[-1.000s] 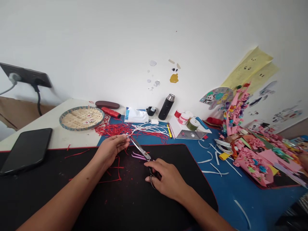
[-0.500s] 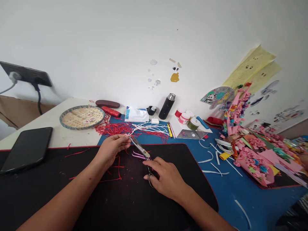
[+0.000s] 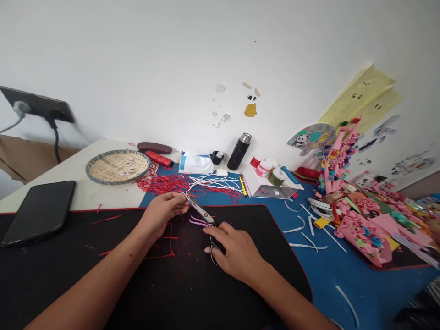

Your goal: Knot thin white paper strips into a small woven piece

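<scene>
My left hand [image 3: 167, 207] is closed in a pinch over the far edge of the black mat. A small whitish bit shows at its fingertips, too small to name for sure. My right hand [image 3: 235, 250] grips the scissors [image 3: 202, 213] by their handles. The metal blades point up and left, with their tips right by my left fingertips, and look almost closed. Purple strips [image 3: 198, 221] lie beside the blades. Just behind the left hand are white cords [image 3: 218, 182] and a tangle of red cords [image 3: 167, 184].
A woven basket [image 3: 91, 176] with small pieces in it and a phone [image 3: 39, 211] are at left. Behind stand a black flask [image 3: 239, 151] and a box [image 3: 256, 183] bearing ribbon spools [image 3: 277, 176]. White strips [image 3: 307, 247] and pink paper crafts [image 3: 364, 238] are at right.
The scissors and both hands have barely moved; the blades look slightly closer together at the left fingertips. The whole view has shifted a little.
</scene>
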{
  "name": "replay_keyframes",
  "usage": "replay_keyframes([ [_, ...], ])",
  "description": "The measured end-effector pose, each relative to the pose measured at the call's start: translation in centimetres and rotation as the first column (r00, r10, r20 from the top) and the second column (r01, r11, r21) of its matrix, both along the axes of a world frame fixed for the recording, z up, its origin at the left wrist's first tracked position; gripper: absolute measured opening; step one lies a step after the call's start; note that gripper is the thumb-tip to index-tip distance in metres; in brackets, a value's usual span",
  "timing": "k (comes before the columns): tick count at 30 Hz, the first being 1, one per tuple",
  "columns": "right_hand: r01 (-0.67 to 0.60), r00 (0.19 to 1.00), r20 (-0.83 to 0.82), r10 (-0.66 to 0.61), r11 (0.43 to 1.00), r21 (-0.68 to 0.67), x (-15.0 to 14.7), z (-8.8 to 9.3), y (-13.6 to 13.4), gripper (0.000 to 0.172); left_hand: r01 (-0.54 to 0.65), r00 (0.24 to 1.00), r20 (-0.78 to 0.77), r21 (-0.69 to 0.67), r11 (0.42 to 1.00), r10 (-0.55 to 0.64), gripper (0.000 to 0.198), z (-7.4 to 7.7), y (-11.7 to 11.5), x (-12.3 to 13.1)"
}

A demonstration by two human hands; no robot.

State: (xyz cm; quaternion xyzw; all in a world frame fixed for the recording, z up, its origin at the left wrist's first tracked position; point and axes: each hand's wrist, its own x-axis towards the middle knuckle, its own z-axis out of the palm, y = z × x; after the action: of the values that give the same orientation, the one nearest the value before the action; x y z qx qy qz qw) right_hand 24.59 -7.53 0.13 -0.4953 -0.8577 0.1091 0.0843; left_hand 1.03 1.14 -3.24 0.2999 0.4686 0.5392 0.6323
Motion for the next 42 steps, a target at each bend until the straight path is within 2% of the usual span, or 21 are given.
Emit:
replay_keyframes([
  [26,-0.051,0.999,0.003,0.051,0.999,-0.015,-0.9,0.7,0.2,0.038,-0.006,1.0,-0.003,0.021,1.0,0.006,0.028,-0.2,0.1,0.0],
  [42,-0.042,0.999,-0.011,0.042,0.999,-0.016,-1.4,0.2,-0.2,0.036,-0.018,0.999,-0.039,0.033,0.999,0.019,0.029,0.1,0.0,0.1],
])
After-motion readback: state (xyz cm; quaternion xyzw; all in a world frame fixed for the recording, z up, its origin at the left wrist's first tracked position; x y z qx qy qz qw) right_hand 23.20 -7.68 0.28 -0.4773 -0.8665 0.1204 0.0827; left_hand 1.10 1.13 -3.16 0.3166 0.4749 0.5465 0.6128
